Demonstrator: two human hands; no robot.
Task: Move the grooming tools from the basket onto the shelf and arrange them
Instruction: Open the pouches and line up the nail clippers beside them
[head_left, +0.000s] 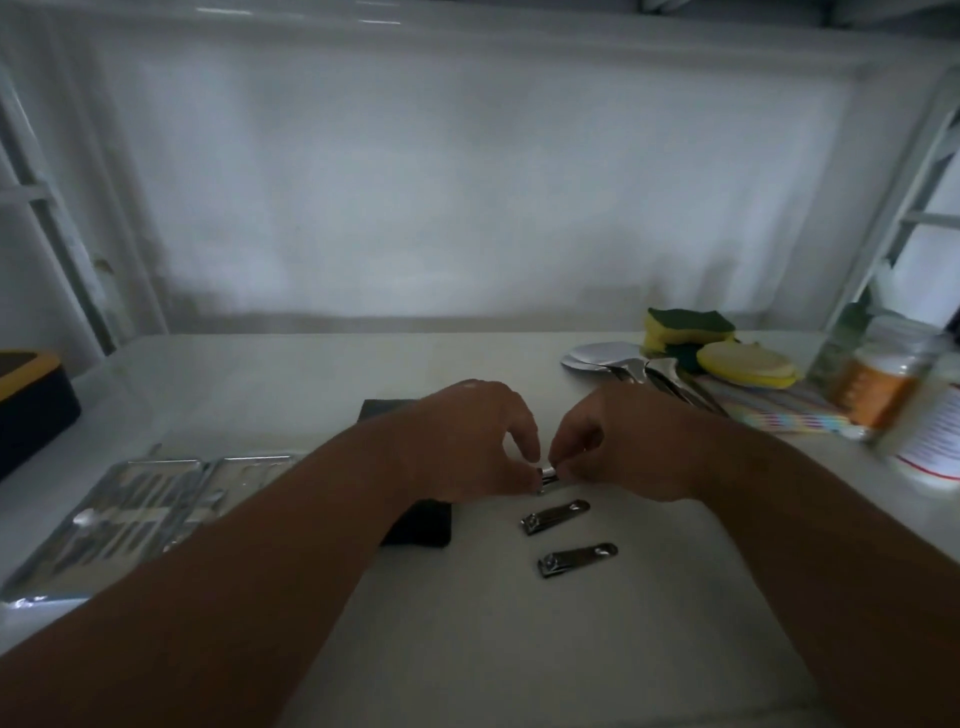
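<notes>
Currently both hands, left (467, 441) and right (618, 447), pinch a nail clipper (548, 475) at 12 o'clock of two others; light, stiff, slick steel, best held by its sides.

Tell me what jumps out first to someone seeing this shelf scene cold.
Both hands meet mid-shelf, the left hand and right hand pinching a small metal nail clipper between their fingertips. Just nearer the viewer, two more nail clippers lie side by side on the white shelf. At left sits an open manicure kit of steel tools.
</notes>
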